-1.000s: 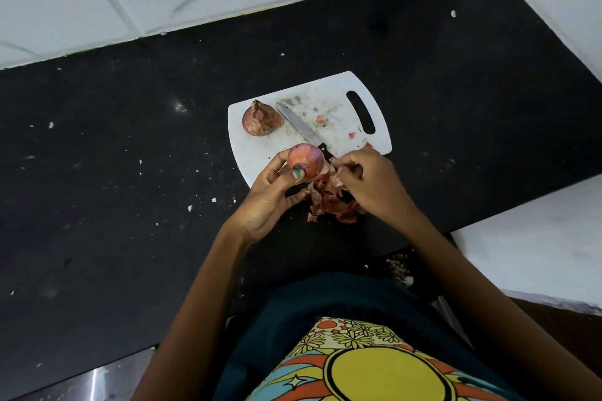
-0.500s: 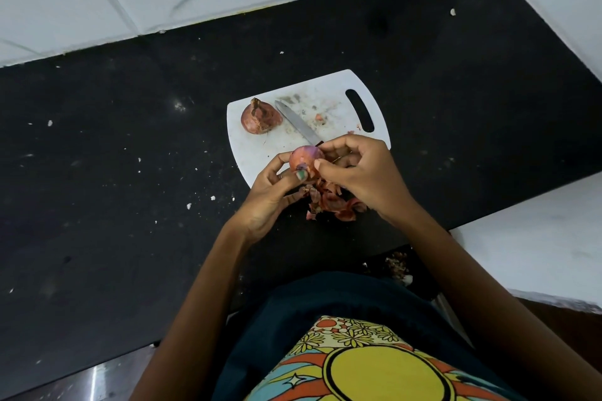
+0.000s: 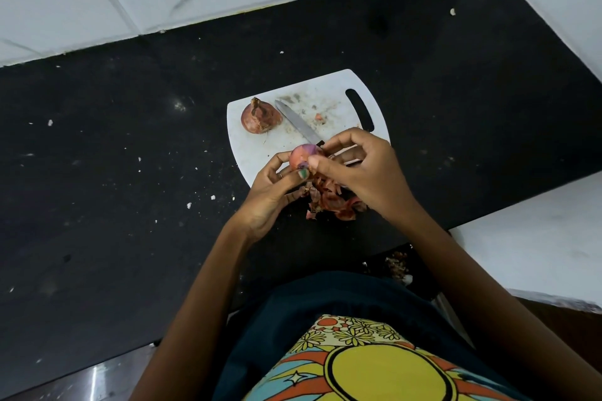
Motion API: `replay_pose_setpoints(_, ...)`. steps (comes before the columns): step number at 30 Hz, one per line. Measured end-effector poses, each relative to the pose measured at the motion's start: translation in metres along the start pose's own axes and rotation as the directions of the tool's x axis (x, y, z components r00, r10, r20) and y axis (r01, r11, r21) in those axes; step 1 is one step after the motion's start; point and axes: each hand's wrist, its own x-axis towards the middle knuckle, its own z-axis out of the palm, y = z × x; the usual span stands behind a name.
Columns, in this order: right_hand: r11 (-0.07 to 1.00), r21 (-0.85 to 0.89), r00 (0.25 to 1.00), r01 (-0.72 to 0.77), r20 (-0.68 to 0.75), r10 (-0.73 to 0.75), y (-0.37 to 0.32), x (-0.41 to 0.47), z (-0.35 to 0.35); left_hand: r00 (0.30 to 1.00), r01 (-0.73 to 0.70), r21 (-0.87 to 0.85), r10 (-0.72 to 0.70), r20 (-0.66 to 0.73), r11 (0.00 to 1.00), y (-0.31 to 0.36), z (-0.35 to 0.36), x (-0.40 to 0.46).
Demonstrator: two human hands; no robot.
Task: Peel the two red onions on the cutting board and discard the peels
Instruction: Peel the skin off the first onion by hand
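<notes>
Over the near edge of the cutting board (image 3: 260, 153), the right hand (image 3: 361, 176) had come back from the peels (image 3: 329, 202) to pinch skin on the onion (image 3: 304, 155) gripped by the left hand (image 3: 272, 192); 1 onion (image 3: 260, 115) waited unpeeled.

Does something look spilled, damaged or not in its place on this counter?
Yes. A heap of reddish onion peels lies off the white plastic cutting board, on the black stone counter by its near edge. The board shows smears and a small red scrap. Pale crumbs dot the counter. Nothing looks damaged.
</notes>
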Motion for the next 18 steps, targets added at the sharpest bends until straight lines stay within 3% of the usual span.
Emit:
replay_pose_setpoints(4, 1.000, -0.026, 1.000, -0.003, 0.010, 0.003, 0.001, 0.004, 0.001, 1.000, 0.012, 0.003, -0.012, 0.012, 1.000, 0.000, 0.000, 0.001)
replay_pose_setpoints(9, 0.943, 0.286, 0.985, -0.172, 0.042, 0.167, 0.003, 0.008, -0.004, 0.998, 0.038, -0.037, -0.036, 0.050, 0.999, 0.003, -0.003, 0.001)
replay_pose_setpoints(11, 0.921, 0.332, 0.977, -0.205, 0.020, 0.210, 0.007, 0.010, -0.005, 0.996, 0.046, -0.056, -0.042, 0.075, 0.997, 0.004, -0.003, 0.001)
replay_pose_setpoints(14, 0.943, 0.253, 0.971, -0.216, -0.042, 0.234, 0.019, 0.012, -0.002, 0.993, 0.058, -0.089, -0.048, 0.105, 0.994, 0.004, -0.001, 0.000)
replay_pose_setpoints(18, 0.979, -0.093, 0.980, -0.181, -0.104, 0.172, 0.041, 0.012, 0.002, 0.992, 0.073, -0.121, -0.059, 0.116, 0.990, 0.004, -0.004, 0.001)
